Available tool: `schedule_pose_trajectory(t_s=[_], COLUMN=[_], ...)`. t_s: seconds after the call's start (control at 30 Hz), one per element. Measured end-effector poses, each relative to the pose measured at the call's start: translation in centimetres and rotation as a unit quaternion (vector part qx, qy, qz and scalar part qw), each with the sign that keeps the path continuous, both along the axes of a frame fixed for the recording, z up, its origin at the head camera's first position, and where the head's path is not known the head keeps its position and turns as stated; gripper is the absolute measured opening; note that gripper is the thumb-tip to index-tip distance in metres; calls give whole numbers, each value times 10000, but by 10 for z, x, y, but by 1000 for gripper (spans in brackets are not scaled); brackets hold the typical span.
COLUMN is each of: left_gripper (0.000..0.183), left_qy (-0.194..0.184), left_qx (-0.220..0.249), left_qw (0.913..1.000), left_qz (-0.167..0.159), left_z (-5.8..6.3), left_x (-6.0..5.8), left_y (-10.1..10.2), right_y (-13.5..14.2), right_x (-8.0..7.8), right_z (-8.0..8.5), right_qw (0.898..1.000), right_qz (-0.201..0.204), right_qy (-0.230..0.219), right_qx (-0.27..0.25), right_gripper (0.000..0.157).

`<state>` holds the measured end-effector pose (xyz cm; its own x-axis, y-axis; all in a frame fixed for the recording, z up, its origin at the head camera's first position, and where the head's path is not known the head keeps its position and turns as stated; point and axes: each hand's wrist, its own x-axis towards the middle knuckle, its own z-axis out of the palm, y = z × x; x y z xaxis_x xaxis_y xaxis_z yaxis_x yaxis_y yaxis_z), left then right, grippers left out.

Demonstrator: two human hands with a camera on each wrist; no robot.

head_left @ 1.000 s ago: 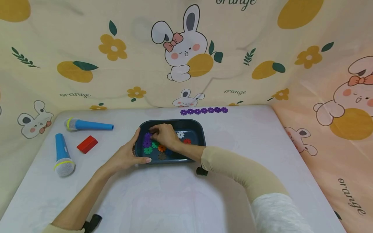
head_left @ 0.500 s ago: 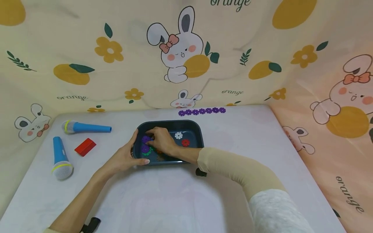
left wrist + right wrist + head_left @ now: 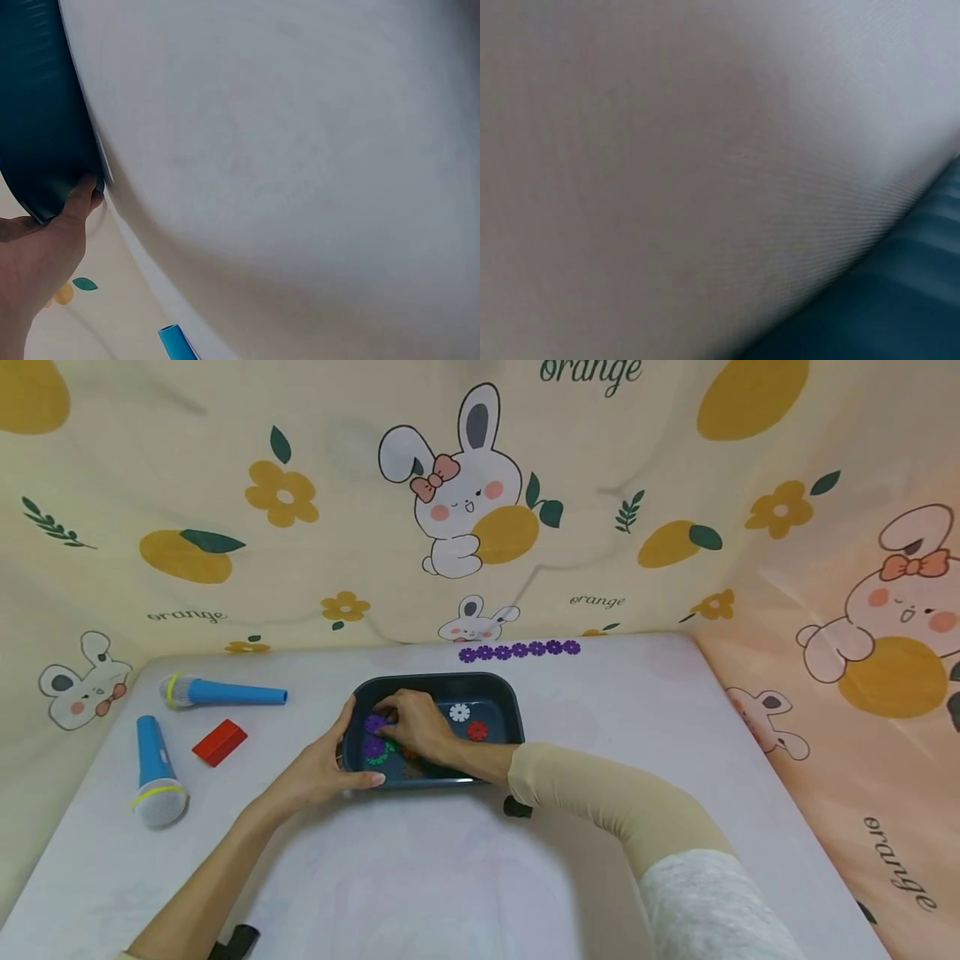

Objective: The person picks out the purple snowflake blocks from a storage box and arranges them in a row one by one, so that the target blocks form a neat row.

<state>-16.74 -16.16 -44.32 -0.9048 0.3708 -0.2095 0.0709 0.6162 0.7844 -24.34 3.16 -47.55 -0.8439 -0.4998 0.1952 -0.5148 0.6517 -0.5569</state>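
Note:
A dark blue tray point(image 3: 491, 695) stands on the table, and my left hand point(image 3: 324, 765) grips its left end with the thumb along the front wall. The left wrist view shows fingers curled on the tray's wall point(image 3: 41, 97). Inside the tray, my right hand point(image 3: 420, 723) pinches a purple flower-shaped disc point(image 3: 372, 724) near the left end; the fingertips are partly hidden. Another purple disc point(image 3: 374, 747) lies just in front, over a green disc point(image 3: 377, 757). A white disc point(image 3: 460, 712) and a red disc point(image 3: 477, 730) lie to the right. Other discs are partly covered by the hand.
Behind the tray, several purple discs form a row point(image 3: 519, 650). On the left lie a blue toy microphone point(image 3: 232, 693), a second one point(image 3: 155, 760) and a red block point(image 3: 220, 742). The right wrist view holds only tabletop and the tray's outer wall point(image 3: 877, 300).
My right hand has shifted slightly toward the front of the tray, with its thumb now against the purple discs, covering orange and green ones. My left hand keeps its hold on the tray.

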Motion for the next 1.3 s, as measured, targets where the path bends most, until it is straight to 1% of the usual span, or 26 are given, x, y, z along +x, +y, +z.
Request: schedule_pose_trajectory(t_s=[0.13, 0.2, 0.37, 0.47, 0.53, 0.73, 0.87, 0.93, 1.07, 1.13, 1.23, 1.3], left_gripper=[124, 124, 123, 122, 122, 123, 123, 124, 124, 124, 124, 125], left_qy=[24, 7, -55, -39, -21, -19, -77, -100, -132, -140, -130, -117], left_qx=[51, 105, 180, 174, 148, 119, 87, 64, -9, -47, -40, -37], left_qw=[10000, 9999, 9998, 9998, 9999, 9999, 9999, 9999, 9999, 9999, 9999, 9999], left_qz=[-20, -22, -6, -3, -2, -3, 25, 21, 35, 62, 97, 103], left_z=[-1, -1, -4, -5, -5, -4, -3, -2, -1, -1, -1, -2], left_x=[1, 1, 2, 2, 2, 0, -1, -2, -3, -2, -2, -2], left_y=[-1, -2, -3, -3, -3, -3, -2, -1, 1, 0, 0, 0], right_y=[0, 0, 2, 4, 6, 17, 32, 41, 58, 66, 78, 86], right_x=[1, 1, 0, -1, -1, -2, -3, -4, -6, -7, -9, -10], right_z=[-1, -2, -2, 1, 4, 19, 31, 37, 49, 56, 66, 73], right_qw=[9996, 9985, 9897, 9851, 9822, 9713, 9603, 9547, 9463, 9437, 9432, 9453], right_qz=[66, 67, -105, -164, -119, -13, 15, 11, -26, -38, -66, -129], right_qy=[-156, -320, -916, -1147, -1288, -1859, -2306, -2455, -2610, -2653, -2658, -2626], right_qx=[-211, -444, -1099, -1273, -1364, -1482, -1569, -1679, -1907, -1978, -1990, -1934], right_gripper=[24, 21, 6, 5, 5, 15, 17, 17, 19, 21, 24, 27])
